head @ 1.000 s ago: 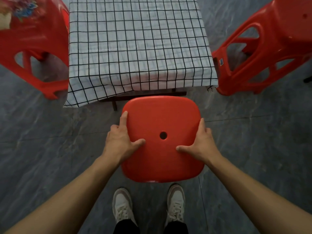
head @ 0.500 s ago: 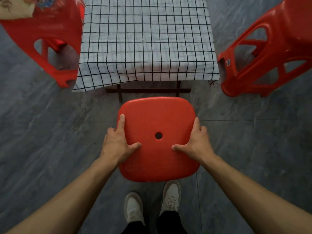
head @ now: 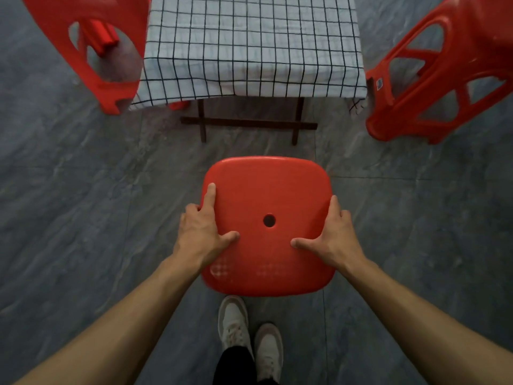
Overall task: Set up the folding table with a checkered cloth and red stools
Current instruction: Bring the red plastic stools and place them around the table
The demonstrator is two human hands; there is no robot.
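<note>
Nearest, two pale sneakers (head: 249,329) stand on the grey marbled floor (head: 83,218), just behind the square red plastic stool with a round hole in its seat (head: 266,226). The stool is held in front of the person, between the feet and the counter. The left hand (head: 202,232) grips its left edge, thumb laid on the seat, forefinger straight along the rim, the other fingers curled under out of sight. The right hand (head: 333,234) grips the right edge in the same way.

The moulded seat looks stiff and light, probably easy to carry, though its glossy surface may be slippery; the two side edges seem the soundest place to hold. Its legs are hidden under the seat, so I cannot tell whether it rests on the floor.

Farther off stands the folding counter with dark wooden legs (head: 247,125), draped in a white cloth checked with black lines (head: 249,45). A red stool at far left (head: 97,51) and another at far right (head: 444,73) flank it, both cut off by the frame.
</note>
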